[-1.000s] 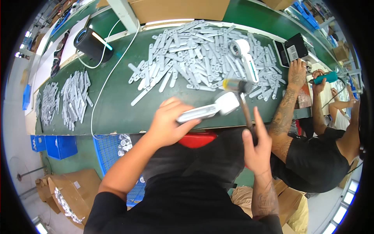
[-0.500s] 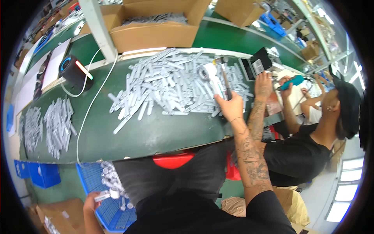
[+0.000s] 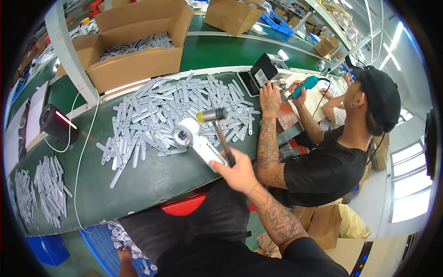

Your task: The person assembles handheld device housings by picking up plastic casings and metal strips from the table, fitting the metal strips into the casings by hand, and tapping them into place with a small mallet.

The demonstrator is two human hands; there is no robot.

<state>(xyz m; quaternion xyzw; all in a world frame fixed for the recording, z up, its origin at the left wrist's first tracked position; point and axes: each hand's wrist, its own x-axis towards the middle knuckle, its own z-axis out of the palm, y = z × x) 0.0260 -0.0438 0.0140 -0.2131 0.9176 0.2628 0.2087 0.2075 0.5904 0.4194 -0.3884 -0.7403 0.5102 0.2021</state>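
My right hand (image 3: 237,173) is closed around the brown handle of a mallet (image 3: 213,115) with a yellow and dark head. The same hand also grips a white round-headed part (image 3: 203,147), its ring end pointing up and left. Both are held over the green table, in front of a wide pile of grey flat strips (image 3: 161,111). Low at the left, my left hand (image 3: 124,253) reaches into a blue basket (image 3: 94,240) among white round-headed parts (image 3: 121,237). Its fingers are small and partly hidden, so whether it holds one is unclear.
Two smaller heaps of grey strips (image 3: 50,189) lie at the table's left, near a black speaker (image 3: 57,122) and its white cable. A cardboard box (image 3: 138,64) of strips stands behind. At right, a co-worker (image 3: 332,152) holds a teal power tool (image 3: 306,86) beside a phone (image 3: 249,84).
My view has turned to the right. My right hand has brought the mallet and white part nearer to me. My left hand, earlier holding a white part beside the basket, is now at the parts inside.
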